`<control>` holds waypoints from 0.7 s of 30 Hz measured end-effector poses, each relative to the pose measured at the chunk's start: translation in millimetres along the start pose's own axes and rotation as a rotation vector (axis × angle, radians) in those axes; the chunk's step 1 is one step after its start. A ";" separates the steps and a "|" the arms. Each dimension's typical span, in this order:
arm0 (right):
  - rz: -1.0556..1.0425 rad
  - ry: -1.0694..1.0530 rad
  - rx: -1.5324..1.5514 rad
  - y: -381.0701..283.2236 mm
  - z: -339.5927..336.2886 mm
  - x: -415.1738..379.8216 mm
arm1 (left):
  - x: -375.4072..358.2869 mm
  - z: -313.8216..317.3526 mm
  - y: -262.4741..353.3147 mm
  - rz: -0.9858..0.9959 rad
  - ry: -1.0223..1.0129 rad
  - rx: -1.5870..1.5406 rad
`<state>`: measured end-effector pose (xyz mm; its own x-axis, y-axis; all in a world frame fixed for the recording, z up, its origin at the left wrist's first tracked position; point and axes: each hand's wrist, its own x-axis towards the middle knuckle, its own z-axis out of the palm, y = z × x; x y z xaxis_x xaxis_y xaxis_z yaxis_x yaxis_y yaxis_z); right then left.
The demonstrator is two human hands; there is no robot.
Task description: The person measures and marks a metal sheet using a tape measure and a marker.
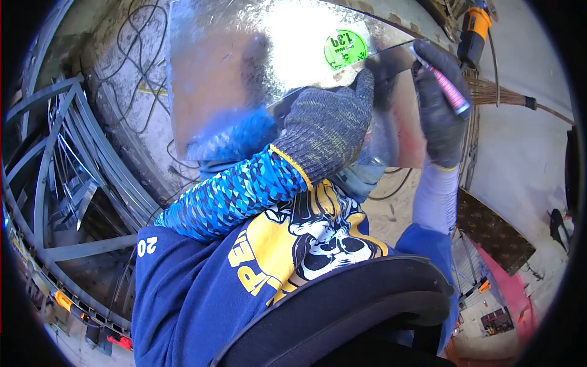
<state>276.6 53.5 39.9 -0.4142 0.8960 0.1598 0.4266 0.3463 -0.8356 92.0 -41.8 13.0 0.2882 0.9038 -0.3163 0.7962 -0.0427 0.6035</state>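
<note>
A shiny sheet of metal (208, 79) with a round green sticker (345, 50) lies in front of me and mirrors my sleeve. Across it runs a dark straight strip (391, 61), which looks like a straightedge. My left hand (327, 125), in a dark knitted glove, grips and presses this strip, its thumb side near the sticker; the other fingertips are hidden. At the sheet's right edge, my right hand (443, 104), also gloved, is closed around a slim pen-like marker (449, 92) with a pink label. The fingertips of that hand are close to the strip's far end.
Grey metal frames and strips (101, 153) are piled at the left. A black cable (143, 67) loops over the floor. An orange and black power tool (476, 30) is at the upper right, above a twig broom (504, 95). A brown patterned panel (495, 229) lies at the right.
</note>
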 end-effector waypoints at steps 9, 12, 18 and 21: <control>0.255 -0.638 0.112 -3.8 44.6 69.1 | 0.4 2.2 -0.7 0.013 -0.006 -0.005; 0.185 -0.696 0.207 -8.3 55.1 75.4 | -2.0 0.2 1.4 -0.005 -0.008 -0.022; 0.124 -0.764 0.034 -0.9 61.6 81.1 | -0.1 14.6 -3.8 0.034 0.104 0.025; 0.151 -0.753 -0.009 -1.6 64.4 81.0 | -0.1 16.3 -5.3 0.045 0.141 -0.048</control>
<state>190.6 107.6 20.3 -0.7857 0.5034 -0.3596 0.5273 0.2408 -0.8149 96.4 -48.6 -2.1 0.2424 0.9525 -0.1844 0.7570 -0.0669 0.6499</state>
